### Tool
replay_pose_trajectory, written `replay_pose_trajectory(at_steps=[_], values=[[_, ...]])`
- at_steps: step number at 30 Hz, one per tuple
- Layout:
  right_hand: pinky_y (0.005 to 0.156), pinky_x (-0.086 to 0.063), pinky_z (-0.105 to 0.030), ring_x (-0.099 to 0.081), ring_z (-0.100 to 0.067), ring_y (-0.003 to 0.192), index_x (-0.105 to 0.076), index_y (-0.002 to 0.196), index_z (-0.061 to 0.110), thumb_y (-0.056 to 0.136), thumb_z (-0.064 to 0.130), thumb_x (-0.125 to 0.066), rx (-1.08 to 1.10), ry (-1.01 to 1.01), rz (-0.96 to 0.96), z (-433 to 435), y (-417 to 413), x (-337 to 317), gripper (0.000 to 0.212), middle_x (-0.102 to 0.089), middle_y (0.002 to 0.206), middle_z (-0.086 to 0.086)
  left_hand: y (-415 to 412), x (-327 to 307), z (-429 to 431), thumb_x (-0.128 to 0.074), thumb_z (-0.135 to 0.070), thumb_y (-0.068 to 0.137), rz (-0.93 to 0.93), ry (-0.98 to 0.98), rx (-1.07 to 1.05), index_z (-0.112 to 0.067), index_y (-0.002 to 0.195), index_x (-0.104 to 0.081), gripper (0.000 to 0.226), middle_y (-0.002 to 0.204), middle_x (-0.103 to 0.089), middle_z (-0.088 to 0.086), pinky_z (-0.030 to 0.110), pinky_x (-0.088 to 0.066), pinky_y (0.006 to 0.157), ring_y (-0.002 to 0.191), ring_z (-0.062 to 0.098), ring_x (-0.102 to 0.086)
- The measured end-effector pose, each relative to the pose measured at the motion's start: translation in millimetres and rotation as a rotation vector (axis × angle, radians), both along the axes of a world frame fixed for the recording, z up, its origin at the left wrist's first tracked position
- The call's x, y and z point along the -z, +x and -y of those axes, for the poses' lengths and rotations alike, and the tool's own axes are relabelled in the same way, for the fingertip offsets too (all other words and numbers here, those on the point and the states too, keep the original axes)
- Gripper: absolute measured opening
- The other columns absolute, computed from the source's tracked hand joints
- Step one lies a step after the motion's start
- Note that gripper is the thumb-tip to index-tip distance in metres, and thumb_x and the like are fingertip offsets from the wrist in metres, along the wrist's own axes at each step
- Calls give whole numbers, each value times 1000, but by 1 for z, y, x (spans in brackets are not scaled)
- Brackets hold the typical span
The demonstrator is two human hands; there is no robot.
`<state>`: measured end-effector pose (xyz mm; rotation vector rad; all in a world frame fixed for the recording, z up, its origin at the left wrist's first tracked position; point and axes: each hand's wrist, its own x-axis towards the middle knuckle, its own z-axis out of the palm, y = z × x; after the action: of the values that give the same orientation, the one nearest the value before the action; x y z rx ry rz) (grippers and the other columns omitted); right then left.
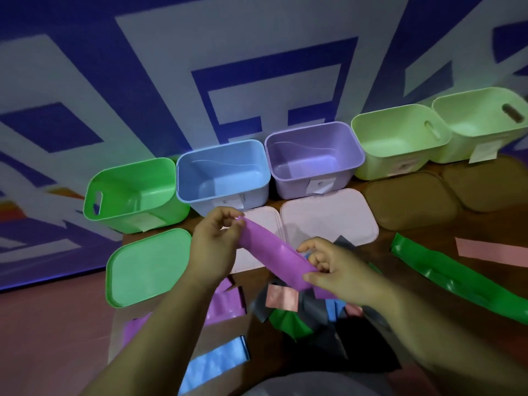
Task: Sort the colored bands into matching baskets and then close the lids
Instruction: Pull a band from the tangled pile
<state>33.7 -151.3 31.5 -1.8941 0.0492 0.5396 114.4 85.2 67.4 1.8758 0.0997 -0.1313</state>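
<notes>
1. Sorting step: a person holds a flat purple rubbery band (271, 254) taut between two hands set apart above the brown counter (428, 232). The left hand (214, 244) pinches its upper end and the right hand (334, 270) pinches the lower.
2. The band is in the air in front of the row of tubs and lies in none of them. Its colour match, the lilac rectangular plastic basket (300, 185), stands open just beyond and looks empty.
3. Next move, by my reckoning: carry the band forward and a little right over the pale lids, then release it above the lilac rim. Since it looks limp, gathering it first would keep an end from draping over the edge and fouling the lid.
4. Much looks left to do. A loose heap of mixed bands (297, 312), grey, pink, green and blue, lies beneath the right wrist. A glossy blue band (214, 364) and a long dark green band (457, 278) lie apart from it.
5. Materials: the bands are thin, smooth and shiny, and they crease easily. The bright green basket (128, 212), the sky-blue basket (223, 200) and a pale green slot-handled basket (385, 162) are rigid moulded plastic with rounded corners.
6. The lids in view are off and lie flat in front of the tubs, among them a mint green lid (145, 267), a pale pink lid (328, 221) and a brown lid (408, 204). Each is a rounded square with a raised rim.
</notes>
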Motion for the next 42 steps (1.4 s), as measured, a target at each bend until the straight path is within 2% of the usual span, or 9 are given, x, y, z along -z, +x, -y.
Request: replay_pose_trajectory(at_steps=[2,11,15,21,26,31,35,38,42], values=[[75,-55,-25,-66,-8,83,-54,111,44,85,15,-70,-41,-23,-12,-7,0,-2,42,-67,89,11,-8,6,-21,-63,-6,92,-37,-22,-60,-21,85,-67,17,81,-66,0,41,-60,68,75,19,-61],[72,-55,-42,-66,-30,84,-61,109,40,88,6,-63,-240,-51,-36,-75,12,4,40,-69,90,0,-59,36,-110,-59,2,94,-161,-63,-279,-8,87,-65,13,67,-64,4,23,-53,55,53,10,-59],[66,-57,-36,-71,-22,79,-69,107,39,84,6,-65,-257,-76,-43,-115,19,19,41,-73,91,5,-76,55,-156,-61,0,93,-189,36,-315,-3,89,-64,6,70,-62,4,12,-44,50,52,1,-53],[73,-59,-44,-58,-4,69,-63,113,47,84,27,-67,-441,-251,-55,-176,35,45,36,-65,84,12,-87,88,-224,-68,-14,89,-251,267,-320,-18,78,-66,11,69,-69,-2,29,-44,59,63,15,-60],[68,-47,-22,-52,2,65,-60,122,38,89,25,-62,-582,-444,-24,-224,56,53,36,-61,87,13,-83,113,-262,-69,-18,88,-310,319,-311,-21,81,-66,8,74,-72,-4,30,-45,62,70,18,-66],[82,-51,-29,-61,-13,88,-60,124,32,89,21,-61,-550,-541,4,-261,68,78,37,-64,98,10,-71,132,-290,-66,-19,89,-346,431,-242,-21,86,-65,3,74,-69,-6,30,-40,59,73,25,-65],[91,-49,-31,-60,-21,108,-58,128,28,89,26,-61,-548,-634,65,-272,68,86,39,-62,123,4,-65,139,-304,-61,-12,81,-383,494,-129,-31,86,-59,19,87,-65,-4,33,-47,68,81,25,-62],[93,-49,-34,-59,-21,110,-59,124,29,85,28,-61,-500,-679,115,-266,64,86,39,-62,125,2,-64,141,-305,-63,-15,80,-341,598,-86,-22,97,-63,19,95,-52,1,39,-49,82,91,31,-57],[97,-45,-28,-57,-19,115,-60,128,25,88,29,-61,-447,-689,128,-244,47,80,40,-60,129,3,-70,145,-295,-65,-27,77,-283,651,-2,-20,105,-64,28,105,-59,8,42,-50,86,99,33,-57]])
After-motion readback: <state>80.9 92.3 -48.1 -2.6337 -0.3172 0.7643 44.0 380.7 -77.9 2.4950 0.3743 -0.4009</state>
